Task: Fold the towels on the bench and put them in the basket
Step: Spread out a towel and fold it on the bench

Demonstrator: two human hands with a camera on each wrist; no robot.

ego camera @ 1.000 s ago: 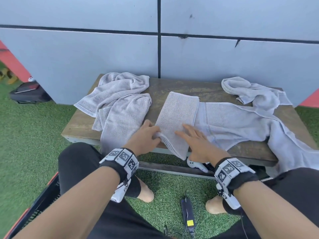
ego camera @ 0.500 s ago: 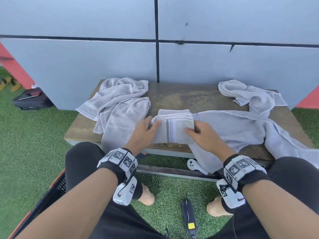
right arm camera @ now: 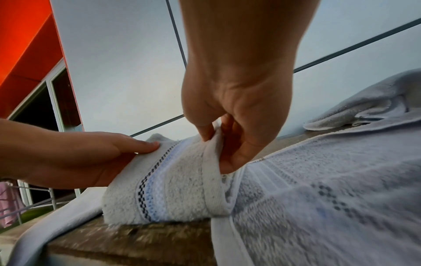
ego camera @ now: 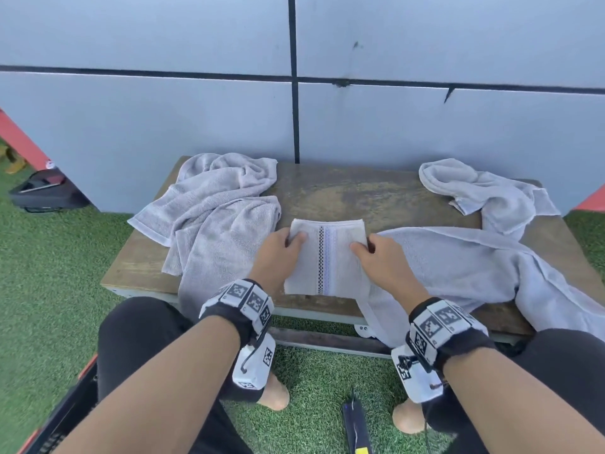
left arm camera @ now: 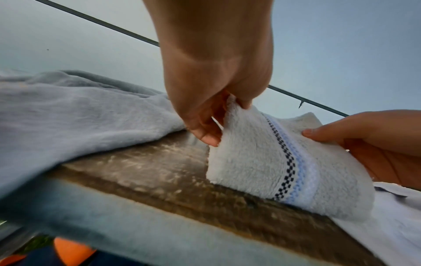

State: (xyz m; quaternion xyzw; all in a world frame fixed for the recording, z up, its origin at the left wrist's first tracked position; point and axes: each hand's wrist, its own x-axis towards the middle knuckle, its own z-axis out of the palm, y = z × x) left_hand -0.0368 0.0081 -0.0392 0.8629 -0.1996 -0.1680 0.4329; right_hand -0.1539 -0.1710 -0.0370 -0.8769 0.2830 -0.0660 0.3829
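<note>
Head view shows what the last second did: the long folded strip I was pressing flat has been doubled over, and it now sits as a small squarish white terry towel with a checked black-and-blue stripe (ego camera: 327, 257) near the front edge of the worn wooden bench (ego camera: 360, 191), stripe running front to back. I judge the folding of this one nearly finished; next comes the lift to the basket.

Going from the left edge: a crumpled pale grey towel heap (ego camera: 216, 204) covers the back left corner and hangs over the front edge. My left hand (ego camera: 278, 253) pinches the folded towel's left side, thumb on top and fingers curled under, lifting that side off the wood in the left wrist view. My right hand (ego camera: 383, 260) pinches the right side the same way, thumb over the fold. Just right of it a long pale grey towel (ego camera: 474, 263) spreads to the right edge and spills over the front, its near edge touching or tucked under the folded one; I cannot tell which. Another bunched grey towel (ego camera: 474, 188) lies at the back right corner.

Bare wood behind the folded towel gives room to move. A dark crate with an orange rim (ego camera: 65, 407), likely the basket, sits low beside my left leg, so the carry goes left and down past the hanging heap.
</note>
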